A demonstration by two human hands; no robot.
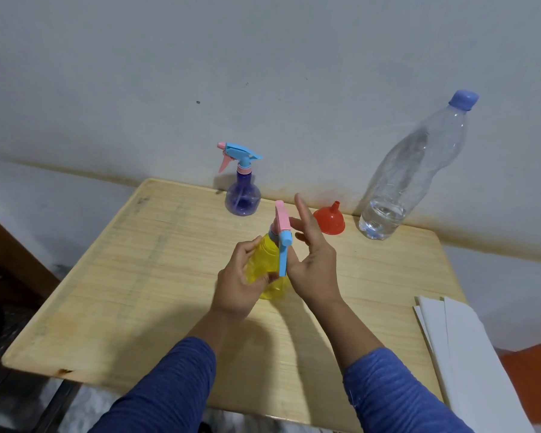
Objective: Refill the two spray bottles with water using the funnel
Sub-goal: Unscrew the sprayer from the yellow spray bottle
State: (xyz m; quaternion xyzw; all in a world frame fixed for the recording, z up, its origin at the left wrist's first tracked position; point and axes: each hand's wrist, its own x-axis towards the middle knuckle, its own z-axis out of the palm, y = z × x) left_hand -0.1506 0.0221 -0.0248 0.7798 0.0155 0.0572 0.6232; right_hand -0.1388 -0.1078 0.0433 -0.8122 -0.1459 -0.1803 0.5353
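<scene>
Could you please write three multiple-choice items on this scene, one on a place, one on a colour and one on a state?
1. Where is the funnel?
A. in the yellow bottle's neck
B. upside down on the table, left of the water bottle
C. in the left hand

2. What colour is the far spray bottle?
A. purple
B. green
C. red

3. The yellow bottle is:
A. lying down
B. untouched
C. gripped by the left hand

Answers: 1 B, its spout points up; 2 A, purple body by the wall; 3 C, fingers wrap its body while the right hand is at the sprayer.
</scene>
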